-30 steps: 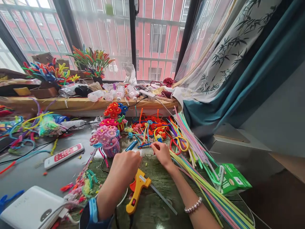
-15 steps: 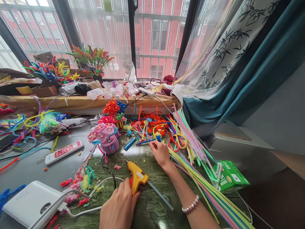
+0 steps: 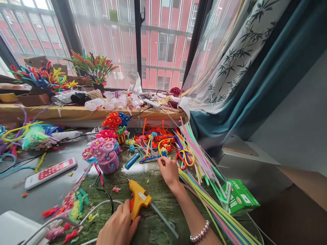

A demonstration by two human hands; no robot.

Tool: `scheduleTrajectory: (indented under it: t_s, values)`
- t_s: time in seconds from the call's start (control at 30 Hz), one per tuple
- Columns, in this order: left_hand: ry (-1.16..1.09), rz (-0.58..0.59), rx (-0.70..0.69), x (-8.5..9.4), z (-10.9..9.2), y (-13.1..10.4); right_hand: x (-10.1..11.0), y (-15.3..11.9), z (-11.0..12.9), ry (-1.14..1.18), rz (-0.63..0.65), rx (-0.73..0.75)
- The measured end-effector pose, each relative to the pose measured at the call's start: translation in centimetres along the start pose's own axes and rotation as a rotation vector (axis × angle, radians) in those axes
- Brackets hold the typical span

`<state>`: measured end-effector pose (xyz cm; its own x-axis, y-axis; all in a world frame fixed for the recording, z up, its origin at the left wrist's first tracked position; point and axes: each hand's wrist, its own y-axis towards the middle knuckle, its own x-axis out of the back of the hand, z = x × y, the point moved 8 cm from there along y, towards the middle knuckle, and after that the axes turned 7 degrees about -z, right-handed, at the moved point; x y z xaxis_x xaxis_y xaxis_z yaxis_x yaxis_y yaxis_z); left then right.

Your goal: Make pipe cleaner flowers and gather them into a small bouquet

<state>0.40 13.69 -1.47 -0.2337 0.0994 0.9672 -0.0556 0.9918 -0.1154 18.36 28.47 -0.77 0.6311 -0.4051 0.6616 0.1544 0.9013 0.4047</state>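
Note:
My left hand (image 3: pixel 116 223) is closed around the handle of a yellow hot glue gun (image 3: pixel 139 197), which lies on the table with a grey glue stick (image 3: pixel 165 221) sticking out of its back. The fingers of my right hand (image 3: pixel 169 170) are pinched together at a blue pipe cleaner flower (image 3: pixel 164 154), just below its head; its blue stem points left. The fingertips partly hide the contact. Left of the stem lies a blue lighter (image 3: pixel 132 161). Scissors (image 3: pixel 189 156) with red and yellow handles lie right of my right hand.
Pots of pipe cleaner flowers (image 3: pixel 109 165) stand left of centre. Long pastel pipe cleaners (image 3: pixel 217 204) run along the right, beside a green box (image 3: pixel 242 196). A remote control (image 3: pixel 51 173), a white power bank (image 3: pixel 19 228), cables and coloured scraps (image 3: pixel 76 207) lie left.
The view has shifted, so the table's contents sit further left and slightly lower. My right fingers have slid slightly right along the blue stem, towards the flower head. My left hand stays on the glue gun.

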Motion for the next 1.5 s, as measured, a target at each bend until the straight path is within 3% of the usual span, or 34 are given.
scheduleTrajectory:
  t_s: [0.2,0.43,0.73,1.0,1.1,1.27,1.5]
  values:
    - [-0.049,-0.010,0.048,0.9,-1.5,0.0,-0.5,-0.3,-0.3,-0.006,0.044,0.007]
    - [-0.034,-0.111,0.021,-0.2,-0.5,-0.1,-0.9,-0.5,-0.4,-0.012,0.059,0.027]
    - [0.001,-0.318,-0.107,1.0,-1.9,-0.2,-1.1,-0.2,-1.2,0.002,0.054,0.016]
    - [0.061,-0.540,-0.282,1.0,-2.8,-1.4,-0.6,0.2,-1.6,0.026,0.034,-0.012]
    - [0.047,-0.615,-0.311,1.8,-3.1,-1.7,-0.6,0.2,-1.7,0.064,0.034,-0.020]
    - [-0.198,-0.711,-0.295,3.9,-1.9,-2.0,-0.3,0.3,-1.4,0.144,0.023,-0.021]
    - [-0.935,-0.618,0.098,5.0,1.7,-1.0,1.5,-0.3,1.3,0.230,0.000,0.023]
